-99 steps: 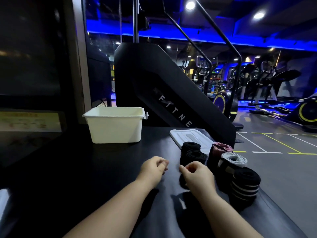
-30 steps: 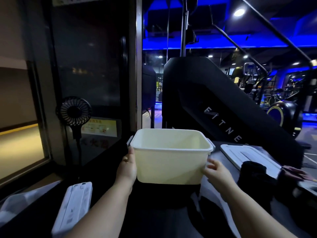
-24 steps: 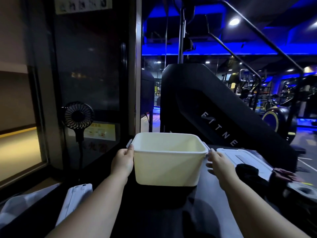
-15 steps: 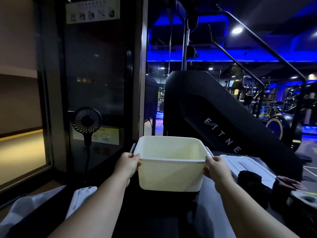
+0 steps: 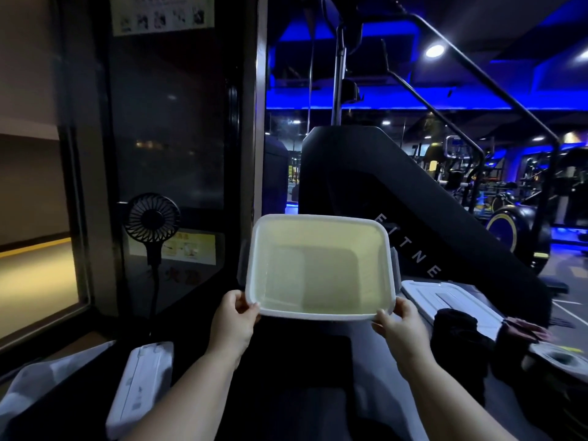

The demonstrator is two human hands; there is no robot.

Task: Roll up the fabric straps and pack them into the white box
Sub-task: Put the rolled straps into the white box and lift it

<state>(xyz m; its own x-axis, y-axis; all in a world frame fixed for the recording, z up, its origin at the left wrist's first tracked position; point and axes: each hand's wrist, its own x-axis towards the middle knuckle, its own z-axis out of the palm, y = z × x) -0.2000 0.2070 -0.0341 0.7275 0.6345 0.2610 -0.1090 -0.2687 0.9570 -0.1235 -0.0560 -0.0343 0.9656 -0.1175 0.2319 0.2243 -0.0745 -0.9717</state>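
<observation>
The white box (image 5: 318,265) is lifted off the dark table and tipped toward me, so its bare inside shows. My left hand (image 5: 234,323) grips the near left corner of its rim. My right hand (image 5: 401,327) grips the near right corner. Rolled fabric straps lie on the table at the right: a black roll (image 5: 455,326), a dark roll with a pink end (image 5: 518,332) and a white roll (image 5: 556,359), partly in shadow.
The box's white lid (image 5: 445,300) lies flat behind the straps. A small black fan (image 5: 152,219) stands at the left by a glass panel. A white flat device (image 5: 140,386) lies at the table's near left. A large black fitness machine (image 5: 397,198) rises behind.
Both hands moved from the strap rolls to the box, took hold of its rim, lifted it and tipped its opening toward me.
</observation>
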